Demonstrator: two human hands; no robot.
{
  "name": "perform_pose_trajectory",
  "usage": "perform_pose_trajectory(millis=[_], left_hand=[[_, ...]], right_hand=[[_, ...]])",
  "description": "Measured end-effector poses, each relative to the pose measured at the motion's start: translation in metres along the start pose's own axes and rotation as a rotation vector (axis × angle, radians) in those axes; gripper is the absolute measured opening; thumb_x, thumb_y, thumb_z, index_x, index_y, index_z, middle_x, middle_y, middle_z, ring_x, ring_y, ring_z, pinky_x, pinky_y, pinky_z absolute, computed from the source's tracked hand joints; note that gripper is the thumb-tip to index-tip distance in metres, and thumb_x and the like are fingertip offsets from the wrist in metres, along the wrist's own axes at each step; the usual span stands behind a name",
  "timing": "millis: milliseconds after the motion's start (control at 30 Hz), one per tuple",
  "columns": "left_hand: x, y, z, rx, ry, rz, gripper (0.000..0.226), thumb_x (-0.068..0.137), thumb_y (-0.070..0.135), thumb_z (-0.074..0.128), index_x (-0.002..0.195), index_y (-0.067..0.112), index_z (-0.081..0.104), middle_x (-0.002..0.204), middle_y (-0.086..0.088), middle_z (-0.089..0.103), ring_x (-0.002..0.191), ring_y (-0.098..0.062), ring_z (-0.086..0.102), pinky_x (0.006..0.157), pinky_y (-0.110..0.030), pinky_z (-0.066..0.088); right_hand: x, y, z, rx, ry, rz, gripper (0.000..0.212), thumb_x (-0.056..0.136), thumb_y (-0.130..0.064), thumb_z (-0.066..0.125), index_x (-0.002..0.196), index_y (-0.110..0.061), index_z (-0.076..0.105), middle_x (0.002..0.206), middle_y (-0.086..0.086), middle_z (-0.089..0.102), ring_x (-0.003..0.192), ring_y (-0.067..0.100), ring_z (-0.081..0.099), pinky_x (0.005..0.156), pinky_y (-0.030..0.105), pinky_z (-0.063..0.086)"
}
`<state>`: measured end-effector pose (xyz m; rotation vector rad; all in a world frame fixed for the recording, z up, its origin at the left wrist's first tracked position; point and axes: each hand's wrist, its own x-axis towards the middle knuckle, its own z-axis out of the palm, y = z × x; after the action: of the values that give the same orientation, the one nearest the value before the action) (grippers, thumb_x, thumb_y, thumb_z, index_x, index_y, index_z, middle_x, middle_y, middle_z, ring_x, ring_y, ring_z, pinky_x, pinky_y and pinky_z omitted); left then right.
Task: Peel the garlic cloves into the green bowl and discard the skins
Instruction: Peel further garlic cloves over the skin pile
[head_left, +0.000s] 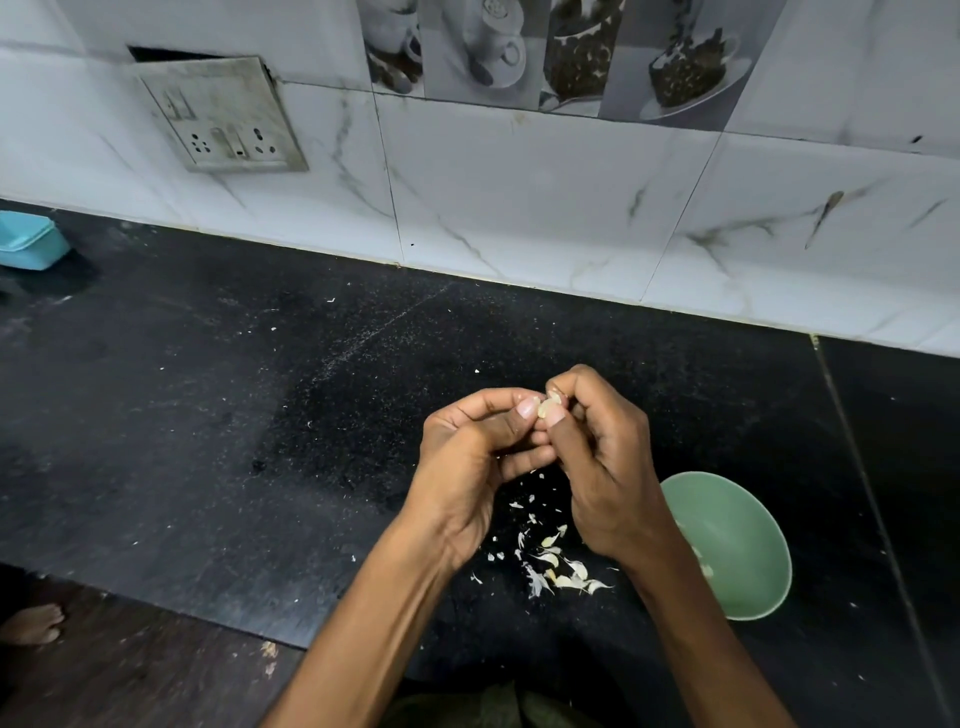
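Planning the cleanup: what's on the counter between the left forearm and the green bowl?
Head view: loose garlic skins lie scattered on the black counter, between the left forearm and the green bowl.

A black speckled surface (208, 415) meets a marbled tile wall (519, 208) carrying a grimy socket plate (223, 117). A light blue container (28, 241) sits far left.

garlic clove (549, 404): small, pale, being pinched between fingertips above the counter
green bowl (748, 525): sitting upright at right
skins (558, 569): lying scattered beside the bowl
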<state>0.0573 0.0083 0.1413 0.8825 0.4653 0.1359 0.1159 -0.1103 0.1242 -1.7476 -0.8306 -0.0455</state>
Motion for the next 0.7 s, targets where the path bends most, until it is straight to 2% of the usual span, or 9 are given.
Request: perform_pose_trajectory(millis=[133, 233, 333, 467, 567, 700], left_hand=[[-0.0017, 0.0038, -0.0029, 0.011, -0.026, 0.003, 0.018, 0.087, 0.009, 0.063, 0.095, -0.004, 0.073, 0.084, -0.016, 0.072, 0.072, -0.017, 0.070, 0.063, -0.027, 0.060], [-0.0023, 0.0056, -0.0035, 0.019, -0.057, 0.000, 0.028, 0.079, 0.016, 0.067, 0.098, -0.004, 0.071, 0.086, -0.015, 0.071, 0.075, -0.017, 0.068, 0.063, -0.027, 0.060], [-0.0013, 0.0052, -0.0039, 0.014, -0.083, -0.028, 0.021, 0.076, 0.012, 0.070, 0.093, 0.000, 0.070, 0.085, -0.013, 0.070, 0.075, -0.015, 0.066, 0.065, -0.027, 0.060], [0.0010, 0.0061, -0.0066, -0.077, -0.133, -0.112, 0.021, 0.078, 0.007, 0.067, 0.096, -0.003, 0.068, 0.083, -0.012, 0.067, 0.070, -0.013, 0.063, 0.061, -0.021, 0.059], [0.0021, 0.0054, -0.0070, -0.178, -0.164, -0.166, 0.022, 0.080, 0.002, 0.063, 0.100, -0.007, 0.067, 0.081, -0.011, 0.064, 0.065, -0.010, 0.059, 0.057, -0.017, 0.055], [0.0042, 0.0045, -0.0090, -0.367, -0.234, -0.251, 0.016, 0.076, -0.004, 0.066, 0.090, -0.004, 0.071, 0.084, -0.013, 0.063, 0.065, -0.012, 0.060, 0.054, -0.016, 0.052]], right_hand=[[0.0013, 0.0017, -0.0018, 0.022, 0.004, 0.014, 0.014, 0.102, -0.010, 0.049, 0.090, -0.005, 0.055, 0.078, -0.004, 0.052, 0.069, 0.010, 0.049, 0.066, 0.024, 0.040], [0.0023, 0.0019, -0.0038, 0.018, -0.022, 0.017, 0.015, 0.102, -0.011, 0.050, 0.089, -0.005, 0.056, 0.078, -0.002, 0.052, 0.069, 0.013, 0.050, 0.065, 0.027, 0.041], [0.0032, -0.0007, -0.0050, 0.035, -0.058, 0.012, 0.016, 0.102, -0.011, 0.051, 0.088, -0.006, 0.056, 0.079, -0.002, 0.053, 0.069, 0.015, 0.052, 0.064, 0.028, 0.043], [0.0035, -0.0022, -0.0066, 0.066, -0.091, 0.010, 0.016, 0.102, -0.011, 0.052, 0.087, -0.008, 0.056, 0.078, -0.005, 0.053, 0.067, 0.012, 0.050, 0.063, 0.028, 0.042], [0.0031, -0.0028, -0.0069, 0.118, -0.105, 0.039, 0.017, 0.103, -0.012, 0.052, 0.087, -0.009, 0.056, 0.073, -0.013, 0.050, 0.061, 0.004, 0.047, 0.060, 0.023, 0.038], [0.0052, -0.0039, -0.0076, 0.167, -0.099, 0.048, 0.017, 0.103, -0.010, 0.051, 0.087, -0.010, 0.055, 0.073, -0.018, 0.051, 0.059, 0.000, 0.048, 0.060, 0.016, 0.038]])
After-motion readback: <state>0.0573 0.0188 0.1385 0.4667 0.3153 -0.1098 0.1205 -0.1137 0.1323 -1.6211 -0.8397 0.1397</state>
